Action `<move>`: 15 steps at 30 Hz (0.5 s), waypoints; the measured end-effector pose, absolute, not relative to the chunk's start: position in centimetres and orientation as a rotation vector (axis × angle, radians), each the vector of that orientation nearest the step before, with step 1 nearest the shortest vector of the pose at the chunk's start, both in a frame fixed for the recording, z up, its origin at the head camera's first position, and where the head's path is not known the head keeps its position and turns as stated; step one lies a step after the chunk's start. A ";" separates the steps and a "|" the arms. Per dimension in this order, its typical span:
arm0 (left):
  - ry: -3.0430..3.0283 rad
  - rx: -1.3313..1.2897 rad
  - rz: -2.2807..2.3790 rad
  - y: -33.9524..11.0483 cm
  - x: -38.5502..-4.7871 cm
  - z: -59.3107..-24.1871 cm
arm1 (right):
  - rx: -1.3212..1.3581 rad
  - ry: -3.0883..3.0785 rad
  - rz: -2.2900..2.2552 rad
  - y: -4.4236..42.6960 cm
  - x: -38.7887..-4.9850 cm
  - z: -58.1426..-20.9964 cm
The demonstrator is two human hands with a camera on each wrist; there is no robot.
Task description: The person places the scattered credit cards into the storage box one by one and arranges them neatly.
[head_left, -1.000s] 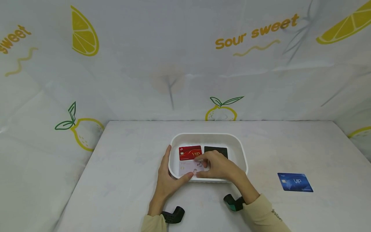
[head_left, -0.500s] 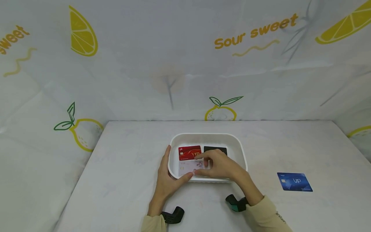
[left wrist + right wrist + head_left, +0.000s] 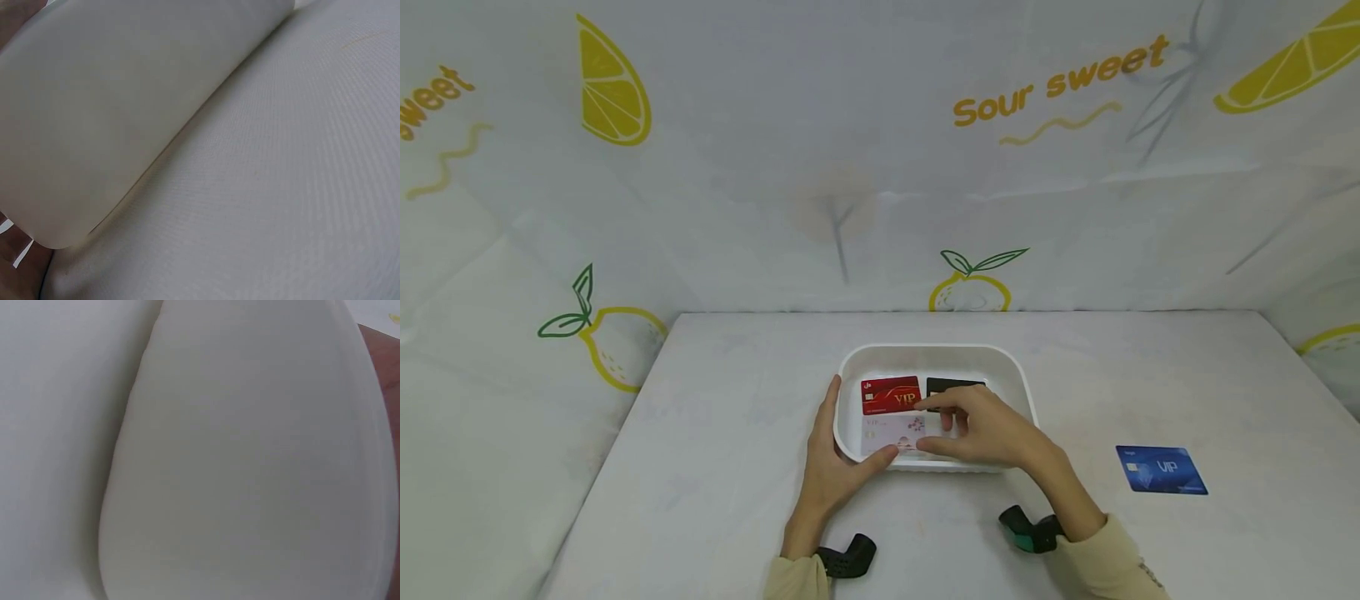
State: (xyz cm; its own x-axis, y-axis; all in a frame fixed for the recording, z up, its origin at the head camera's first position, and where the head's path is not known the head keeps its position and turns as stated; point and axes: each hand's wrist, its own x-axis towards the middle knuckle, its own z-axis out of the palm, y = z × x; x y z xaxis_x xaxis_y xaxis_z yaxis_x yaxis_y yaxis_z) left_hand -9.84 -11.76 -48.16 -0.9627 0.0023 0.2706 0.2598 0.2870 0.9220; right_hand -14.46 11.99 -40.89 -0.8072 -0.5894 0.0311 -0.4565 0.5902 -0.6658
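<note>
A white plastic tray (image 3: 936, 353) stands on the table with cards lying flat inside. My left hand (image 3: 829, 467) grips its near left corner, fingers along the left side and thumb at the front rim. Over the tray, my right hand (image 3: 988, 429) holds nothing; thumb and index finger are spread apart. Left of it lie a red VIP card (image 3: 890, 395) and, just in front of that, a pale pink VIP card (image 3: 887, 433). A black card (image 3: 953, 384) is partly hidden behind the right hand. Both wrist views mostly show the tray's outer wall (image 3: 237, 450).
A blue VIP card (image 3: 1161, 469) lies on the white table (image 3: 737, 400), to the right of the tray. Behind the table hangs a white cloth (image 3: 850, 167) with lemon prints. Black devices (image 3: 848, 557) sit at both wrists.
My right hand has drawn slightly right, away from the pink card, and more of that card shows. The left hand and the tray stay in place.
</note>
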 end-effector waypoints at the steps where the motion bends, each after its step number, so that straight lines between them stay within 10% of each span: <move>1: -2.338 -0.240 -1.740 -11.8 -9.8 -48.1 | -0.873 2.630 -1.017 12.1 -14.4 -40.8; 15: -2.340 -0.227 -1.751 -11.6 -9.9 -48.4 | -0.804 2.654 -1.012 14.2 -13.5 -40.5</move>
State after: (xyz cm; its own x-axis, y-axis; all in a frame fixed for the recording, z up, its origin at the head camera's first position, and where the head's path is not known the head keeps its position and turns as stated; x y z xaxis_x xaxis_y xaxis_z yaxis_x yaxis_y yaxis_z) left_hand -9.92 -11.63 -48.43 -0.9661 -0.0025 0.2583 0.2472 0.2822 0.9270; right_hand -13.51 14.17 -40.45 -0.8350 -0.5501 0.0153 -0.4206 0.6200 -0.6624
